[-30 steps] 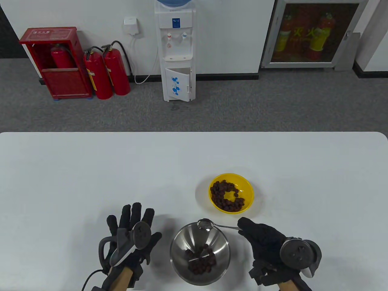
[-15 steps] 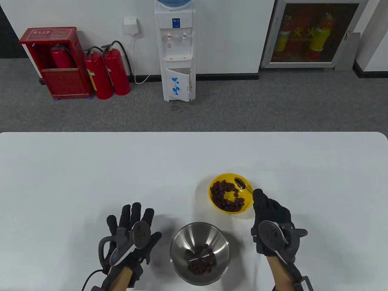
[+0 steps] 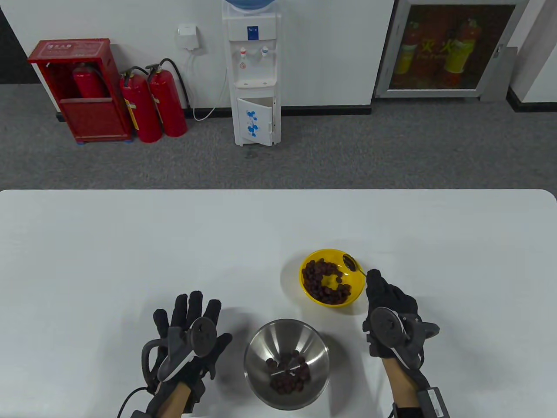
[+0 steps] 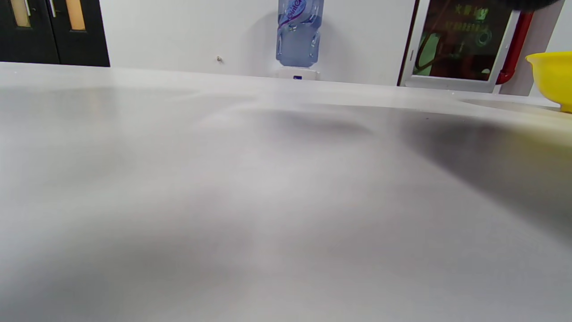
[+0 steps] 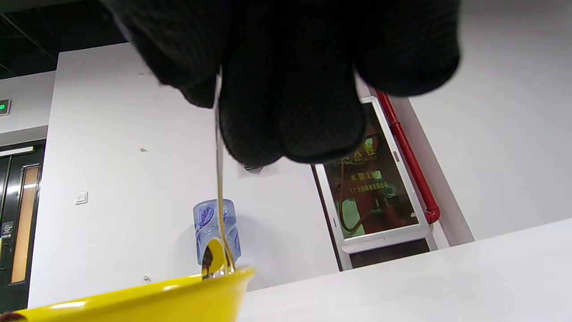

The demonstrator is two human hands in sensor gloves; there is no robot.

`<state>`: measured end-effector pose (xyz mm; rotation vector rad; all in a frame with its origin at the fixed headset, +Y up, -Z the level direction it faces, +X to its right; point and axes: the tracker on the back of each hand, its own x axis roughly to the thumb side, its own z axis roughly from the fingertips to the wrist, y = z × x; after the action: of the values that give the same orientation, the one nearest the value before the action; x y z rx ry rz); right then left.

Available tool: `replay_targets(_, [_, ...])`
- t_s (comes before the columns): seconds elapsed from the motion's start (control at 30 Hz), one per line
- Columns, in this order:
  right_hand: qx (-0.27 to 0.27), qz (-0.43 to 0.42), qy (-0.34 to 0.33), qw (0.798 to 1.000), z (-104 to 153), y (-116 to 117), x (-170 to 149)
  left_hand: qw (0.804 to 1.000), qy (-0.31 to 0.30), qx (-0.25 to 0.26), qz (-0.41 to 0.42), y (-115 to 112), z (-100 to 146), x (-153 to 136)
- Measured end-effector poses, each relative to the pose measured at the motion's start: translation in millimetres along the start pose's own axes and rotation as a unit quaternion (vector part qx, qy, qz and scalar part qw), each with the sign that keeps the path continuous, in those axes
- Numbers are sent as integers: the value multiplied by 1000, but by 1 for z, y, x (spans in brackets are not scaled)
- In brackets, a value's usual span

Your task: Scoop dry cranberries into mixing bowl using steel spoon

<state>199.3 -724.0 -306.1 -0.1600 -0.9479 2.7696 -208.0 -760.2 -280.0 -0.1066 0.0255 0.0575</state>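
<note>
Two hands share the work unevenly: the left hand point(image 3: 187, 344) lies flat on the white table point(image 3: 130, 244), fingers spread. Beside it, the steel mixing bowl point(image 3: 260, 348) already holds some cranberries point(image 3: 288, 372). Most dry cranberries point(image 3: 324, 281) remain in the yellow bowl point(image 3: 356, 289), where the right hand point(image 3: 389, 305) pinches the steel spoon point(image 3: 350, 262), empty over the far rim.

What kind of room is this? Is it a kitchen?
Probably not a kitchen: it looks like an office or lab. There's a water dispenser, red fire extinguishers on grey carpet, and a plain white table.
</note>
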Motion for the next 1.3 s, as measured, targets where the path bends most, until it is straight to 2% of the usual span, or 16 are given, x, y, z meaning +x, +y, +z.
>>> replay_targets(0.2, [38,12,15,999,3,11,-6,1000,-1,1,0,0,0,0])
replay_targets(0.33, [132,-76,73,986,2,24,-21,1000,-1,-1,0,0,0,1])
replay_targets(0.37, [177,-128,102,971,2,29,-24,1000,-1,-2,0,0,0,1])
replay_targets(0.4, [192,-143,111,964,2,31,-25,1000,-1,-2,0,0,0,1])
replay_targets(0.43, [243,-195,138,940,2,36,-28,1000,-1,-2,0,0,0,1])
replay_targets(0.53, [306,-277,187,892,3,44,-33,1000,-1,-3,0,0,0,1])
replay_targets(0.63, [304,-332,244,859,6,46,-38,1000,-2,-2,-2,0,0,2])
replay_targets(0.9, [300,-353,289,838,9,44,-42,1000,-1,-3,-2,0,0,2])
replay_targets(1.07, [303,-409,335,793,17,51,-43,1000,-1,-5,-4,0,0,3])
replay_targets(1.13, [303,-423,343,782,18,53,-44,1000,-2,-4,-4,0,1,3])
replay_targets(1.3, [304,-435,345,774,20,55,-47,1000,-2,-3,-4,0,1,3])
